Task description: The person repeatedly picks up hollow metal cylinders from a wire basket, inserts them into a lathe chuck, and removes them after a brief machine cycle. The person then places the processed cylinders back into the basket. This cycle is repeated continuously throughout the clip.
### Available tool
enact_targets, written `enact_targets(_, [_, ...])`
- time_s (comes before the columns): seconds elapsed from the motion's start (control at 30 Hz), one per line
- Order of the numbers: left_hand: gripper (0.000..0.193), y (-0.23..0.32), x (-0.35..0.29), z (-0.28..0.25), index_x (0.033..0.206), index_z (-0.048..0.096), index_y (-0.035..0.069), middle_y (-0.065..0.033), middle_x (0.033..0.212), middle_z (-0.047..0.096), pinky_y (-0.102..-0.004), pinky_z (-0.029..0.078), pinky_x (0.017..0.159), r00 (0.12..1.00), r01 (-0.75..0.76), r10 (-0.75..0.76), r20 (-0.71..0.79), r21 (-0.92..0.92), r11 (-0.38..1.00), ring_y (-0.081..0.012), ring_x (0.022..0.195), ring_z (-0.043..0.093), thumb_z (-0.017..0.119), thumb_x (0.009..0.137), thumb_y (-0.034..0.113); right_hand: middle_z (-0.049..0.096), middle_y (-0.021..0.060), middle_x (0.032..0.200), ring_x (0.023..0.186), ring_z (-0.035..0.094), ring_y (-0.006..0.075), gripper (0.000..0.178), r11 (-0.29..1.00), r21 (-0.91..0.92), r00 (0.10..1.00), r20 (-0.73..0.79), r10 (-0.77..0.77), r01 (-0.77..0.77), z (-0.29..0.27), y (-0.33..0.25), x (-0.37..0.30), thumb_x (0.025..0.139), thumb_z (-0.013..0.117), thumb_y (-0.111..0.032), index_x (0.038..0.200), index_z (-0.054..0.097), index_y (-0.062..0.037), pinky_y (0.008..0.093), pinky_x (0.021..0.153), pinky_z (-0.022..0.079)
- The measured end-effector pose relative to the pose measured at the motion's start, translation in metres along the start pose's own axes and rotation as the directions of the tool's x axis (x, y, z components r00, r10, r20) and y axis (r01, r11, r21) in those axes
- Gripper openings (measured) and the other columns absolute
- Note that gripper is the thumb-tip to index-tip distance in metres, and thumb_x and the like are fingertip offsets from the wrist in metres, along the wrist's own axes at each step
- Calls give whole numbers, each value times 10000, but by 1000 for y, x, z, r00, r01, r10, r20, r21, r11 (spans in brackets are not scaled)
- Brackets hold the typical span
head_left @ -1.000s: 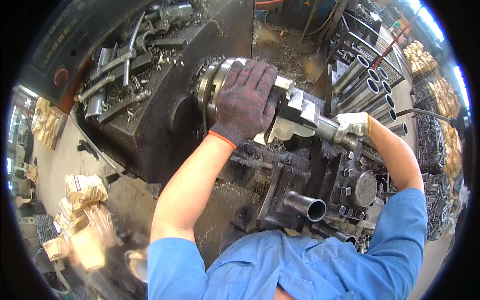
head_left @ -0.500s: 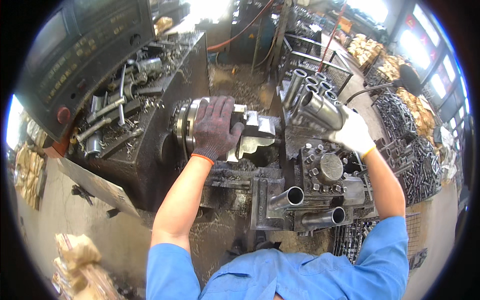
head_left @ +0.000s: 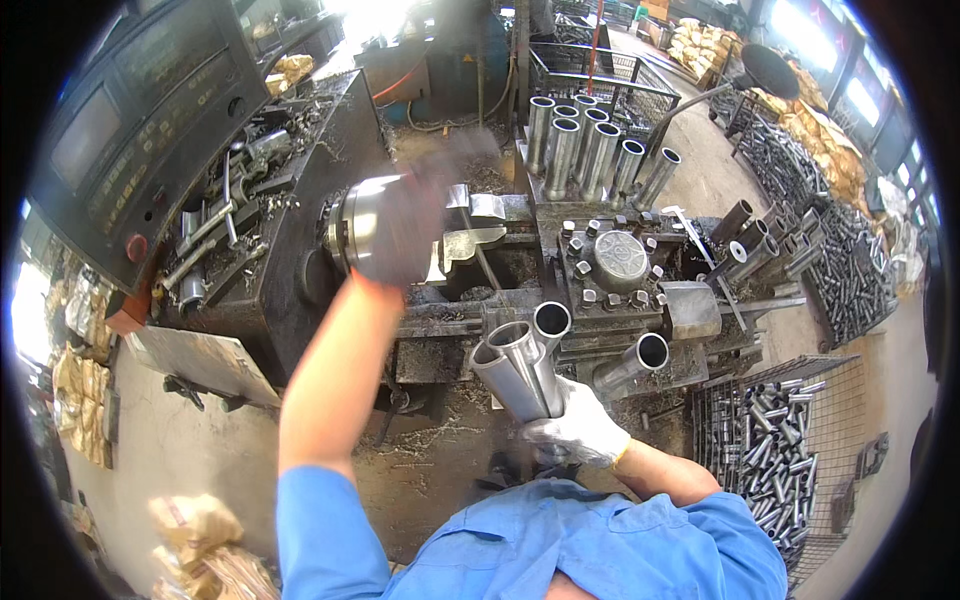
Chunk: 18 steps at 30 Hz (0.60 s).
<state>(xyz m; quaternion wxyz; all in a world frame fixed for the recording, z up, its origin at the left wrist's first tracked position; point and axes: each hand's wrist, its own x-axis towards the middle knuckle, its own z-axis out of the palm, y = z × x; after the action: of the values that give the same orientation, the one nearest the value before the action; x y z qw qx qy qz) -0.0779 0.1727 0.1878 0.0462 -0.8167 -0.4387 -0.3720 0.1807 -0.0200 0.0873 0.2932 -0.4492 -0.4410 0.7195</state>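
Observation:
My right hand (head_left: 580,428), in a white glove, is closed around two bare metal tubes (head_left: 505,375) held side by side at the front of the lathe, open ends up. Just behind them another tube (head_left: 551,319) stands on the carriage, partly hidden. A further tube (head_left: 632,362) leans to the right of it. My left hand (head_left: 400,225), in a dark glove, is smeared by motion over the round metal chuck (head_left: 352,228). Its fingers cannot be made out, nor whether it touches the chuck.
Several tubes (head_left: 565,150) stand upright behind the bolted tool post (head_left: 620,262). A caliper (head_left: 700,245) lies right of it. Wrenches (head_left: 205,235) and metal chips cover the headstock at left, below a control panel (head_left: 140,150). A wire basket (head_left: 850,400) of short tubes stands at right.
My right hand has come from the standing tubes at the back to the front of the carriage, now gripping two tubes. My left hand is moving quickly at the chuck. The view has shifted.

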Motion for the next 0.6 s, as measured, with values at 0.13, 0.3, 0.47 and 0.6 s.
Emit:
enact_targets(0.13, [505,-64,73,-9,1443,597,8,-244,1446,621,-403,517,1086,944,162,-150,-294,17,987,-369,1259,667,658,1043,310,709,101,1079,840,669,155,758,991,-135,999,-31,-27,22,-17,12,-5,774,929,-236,1411,579,-21,334,718,553])
enact_targets(0.3, [750,38,-116,33,1541,491,20,-137,1445,625,-439,437,1188,783,536,-616,85,-595,599,-272,1355,576,709,1018,511,730,176,1270,1151,708,281,925,878,-476,988,-111,-106,41,-27,14,-7,705,947,-427,1462,576,-48,411,1027,550])
enact_targets(0.47, [638,130,-226,96,1446,524,15,-124,1317,649,-454,501,1129,502,507,-658,561,-807,-302,-265,1256,627,774,995,390,738,271,1203,1118,728,419,913,696,-718,998,-56,-28,-20,-27,24,19,741,844,-568,1406,595,5,473,982,568])
enact_targets(0.6, [518,114,-219,119,1389,548,1,-149,1274,662,-456,531,1082,263,386,-733,628,-765,-516,-273,1195,652,786,1000,247,731,321,1189,1105,736,437,961,721,-679,990,-101,98,-141,-32,56,38,740,820,-633,1374,605,57,466,980,574])
